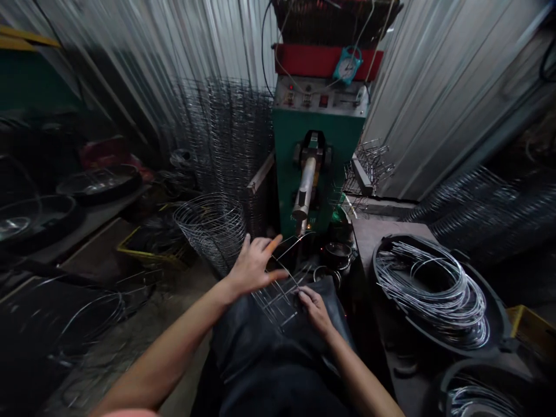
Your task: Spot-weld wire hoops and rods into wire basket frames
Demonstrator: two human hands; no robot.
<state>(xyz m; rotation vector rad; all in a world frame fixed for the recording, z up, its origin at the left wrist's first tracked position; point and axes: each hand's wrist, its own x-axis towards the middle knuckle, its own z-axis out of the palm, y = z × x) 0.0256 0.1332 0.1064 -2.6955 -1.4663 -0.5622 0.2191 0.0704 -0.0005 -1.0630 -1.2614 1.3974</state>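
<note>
dark apron (269,353) covers the lap, facing a green spot-welding machine (315,150); a wire grid (278,301) lies on the apron, its edge pinched by the right hand (315,310), while the left hand (254,267) spreads open just above it.

One left hand (254,267), one right hand (315,310), one spot-welder (289,168)

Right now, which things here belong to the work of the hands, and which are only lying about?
In the work:
wire rack
right hand
left hand
green spot welder

Lying about:
round wire basket
coiled wire in a black tub
blue clock
</note>
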